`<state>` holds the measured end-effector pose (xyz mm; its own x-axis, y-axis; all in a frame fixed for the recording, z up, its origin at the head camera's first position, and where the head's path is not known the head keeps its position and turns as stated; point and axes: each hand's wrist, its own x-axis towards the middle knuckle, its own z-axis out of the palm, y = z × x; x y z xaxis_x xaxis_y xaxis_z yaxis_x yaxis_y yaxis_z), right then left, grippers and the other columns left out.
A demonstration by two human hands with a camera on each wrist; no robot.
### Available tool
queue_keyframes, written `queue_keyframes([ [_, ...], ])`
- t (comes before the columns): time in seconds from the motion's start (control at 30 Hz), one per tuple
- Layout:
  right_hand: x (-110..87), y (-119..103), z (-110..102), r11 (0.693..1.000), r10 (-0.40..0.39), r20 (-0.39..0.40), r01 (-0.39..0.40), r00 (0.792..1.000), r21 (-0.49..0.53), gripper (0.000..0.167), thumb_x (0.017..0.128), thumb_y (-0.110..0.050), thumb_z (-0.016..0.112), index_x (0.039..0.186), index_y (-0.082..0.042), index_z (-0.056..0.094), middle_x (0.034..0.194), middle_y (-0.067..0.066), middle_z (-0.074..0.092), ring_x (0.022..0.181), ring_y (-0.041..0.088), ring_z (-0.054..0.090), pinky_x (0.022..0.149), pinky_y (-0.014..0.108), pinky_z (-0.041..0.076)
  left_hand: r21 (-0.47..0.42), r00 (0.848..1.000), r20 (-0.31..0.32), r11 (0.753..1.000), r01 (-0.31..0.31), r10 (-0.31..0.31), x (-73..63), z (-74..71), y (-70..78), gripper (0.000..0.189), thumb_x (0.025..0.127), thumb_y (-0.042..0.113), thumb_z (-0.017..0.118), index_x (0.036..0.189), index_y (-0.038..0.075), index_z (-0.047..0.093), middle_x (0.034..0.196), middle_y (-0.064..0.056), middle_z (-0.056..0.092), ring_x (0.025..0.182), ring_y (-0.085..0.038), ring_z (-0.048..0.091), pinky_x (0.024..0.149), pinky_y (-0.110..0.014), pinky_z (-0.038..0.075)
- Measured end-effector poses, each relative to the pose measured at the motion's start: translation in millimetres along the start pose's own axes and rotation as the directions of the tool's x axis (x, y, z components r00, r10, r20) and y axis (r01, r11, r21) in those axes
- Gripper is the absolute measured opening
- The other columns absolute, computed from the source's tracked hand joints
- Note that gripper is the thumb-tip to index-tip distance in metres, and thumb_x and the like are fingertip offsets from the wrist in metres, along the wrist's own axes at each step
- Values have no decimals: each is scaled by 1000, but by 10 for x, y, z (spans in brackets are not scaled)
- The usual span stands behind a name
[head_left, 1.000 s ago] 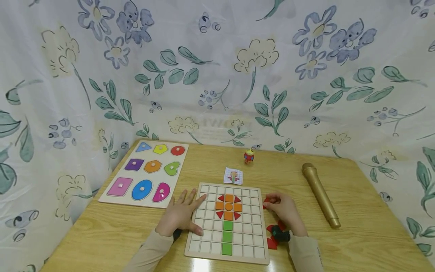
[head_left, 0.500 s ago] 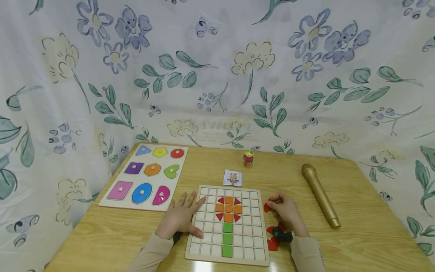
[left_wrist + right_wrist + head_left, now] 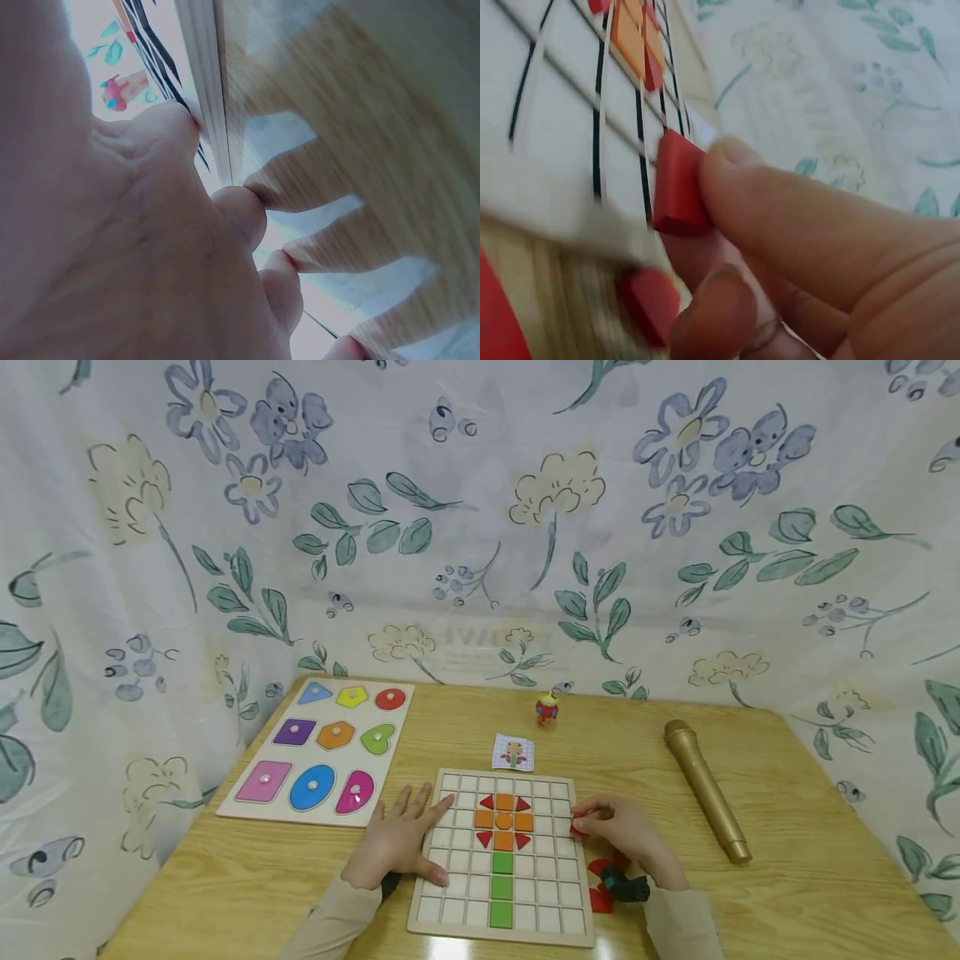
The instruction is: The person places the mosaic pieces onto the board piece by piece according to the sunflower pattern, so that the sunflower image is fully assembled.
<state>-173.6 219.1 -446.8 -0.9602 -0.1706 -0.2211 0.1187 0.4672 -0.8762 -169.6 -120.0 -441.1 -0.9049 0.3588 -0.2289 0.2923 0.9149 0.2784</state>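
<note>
My right hand [image 3: 630,835] pinches a red block [image 3: 681,187] between thumb and finger at the right edge of the gridded wooden board [image 3: 459,887]. In the right wrist view the block stands close over the board's white squares, and another red piece [image 3: 651,304] shows beside the lower fingers. My left hand [image 3: 392,843] lies with fingers spread across the board's left edge, the thumb and index finger over it. On the board, orange pieces [image 3: 505,802] round an orange disc and red triangles [image 3: 486,841] form a flower, with green squares [image 3: 502,887] in a column beneath.
Several red pieces [image 3: 602,902] lie right of the board, partly hidden by the right wrist's black camera [image 3: 626,887]. A pattern card [image 3: 513,753] and small toy figure [image 3: 547,710] are behind it. A knobbed shape puzzle [image 3: 315,760] lies left, a gold microphone [image 3: 707,789] right.
My right hand has moved left with the red block, from the table beside the board to over its right edge. The left hand has stayed in place.
</note>
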Motion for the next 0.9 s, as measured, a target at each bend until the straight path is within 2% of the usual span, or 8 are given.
queue_keyframes([
  [0.1, -14, -50, 74, 1000, 2, 71, 0, 997, -28, 27, 86, -18, 73, 104, 2, 68, 83, 2, 69, 76, 11, 60, 67, 25, 48, 3, 1000, -1, 1000, 1, -1, 1, 5, 2, 110, 59, 61, 81, 151, 25, 33, 160, -16, 24, 146, -47, 19, 110, -73, 17],
  [0.23, -33, -100, 201, 996, 2, 108, 8, 994, -88, 21, 83, -17, 77, 94, -1, 68, 79, 1, 70, 70, 10, 59, 65, 25, 47, 3, 1000, 0, 1000, 0, 0, 5, 10, 3, 110, 59, 61, 81, 151, 25, 33, 160, -16, 24, 146, -47, 19, 110, -73, 17],
  [0.47, -66, -172, 338, 987, 27, 62, -16, 998, -160, 18, 77, -13, 81, 83, -3, 67, 72, 2, 67, 65, 12, 55, 60, 25, 42, -1, 1000, 3, 1000, 4, -4, 10, 13, 9, 110, 59, 60, 82, 151, 25, 34, 160, -16, 24, 146, -47, 19, 110, -73, 17],
  [0.63, -89, -223, 387, 973, 29, 63, -13, 998, -228, 17, 76, -13, 82, 79, -5, 66, 72, 1, 63, 66, 14, 51, 61, 24, 38, -3, 1000, 2, 1000, 5, -5, 6, 6, 15, 110, 58, 60, 82, 151, 25, 34, 160, -16, 24, 146, -47, 19, 110, -73, 17],
  [0.9, -142, -300, 495, 931, 11, 43, 5, 999, -365, 25, 74, -18, 84, 69, -10, 60, 66, -1, 54, 61, 14, 47, 54, 24, 34, -10, 1000, -2, 1000, -1, 1, 1, -2, 13, 110, 59, 60, 82, 151, 24, 34, 160, -17, 25, 146, -47, 19, 110, -74, 17],
])
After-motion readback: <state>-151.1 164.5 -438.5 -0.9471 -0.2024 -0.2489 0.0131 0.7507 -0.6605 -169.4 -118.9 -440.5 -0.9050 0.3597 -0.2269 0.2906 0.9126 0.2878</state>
